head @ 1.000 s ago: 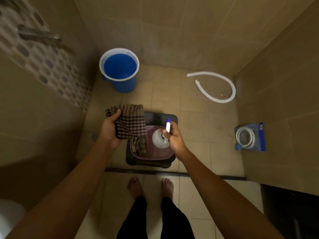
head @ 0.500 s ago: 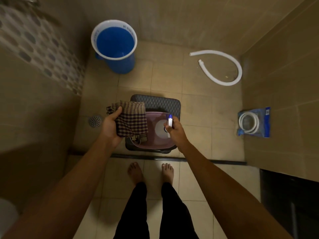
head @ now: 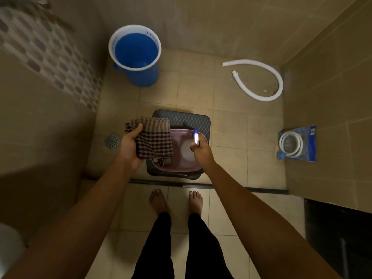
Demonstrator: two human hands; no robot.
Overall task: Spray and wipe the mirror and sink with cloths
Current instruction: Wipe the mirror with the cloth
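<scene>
My left hand [head: 128,144] grips a brown checked cloth [head: 154,138] that hangs over the left side of a pink tub [head: 199,168]. My right hand [head: 201,153] is closed around the white spray head of a spray bottle [head: 195,137] with a blue tip; the bottle's round white body [head: 186,149] shows just above the tub. A second bit of checked cloth [head: 162,161] lies inside the tub. The tub rests on a dark stool [head: 191,119]. No mirror or sink is in sight.
A blue bucket [head: 138,57] stands at the back left near the wall. A white hose [head: 261,81] curls on the floor at the right, and a packaged coiled hose [head: 296,143] leans by the right wall. A floor drain [head: 112,140] sits left of the stool. My bare feet [head: 175,200] stand behind a dark threshold strip.
The view has tilted further down and then steadied, so the bucket and stool shifted in frame. Both hands keep their grips above the tub, with the spray bottle held slightly higher.
</scene>
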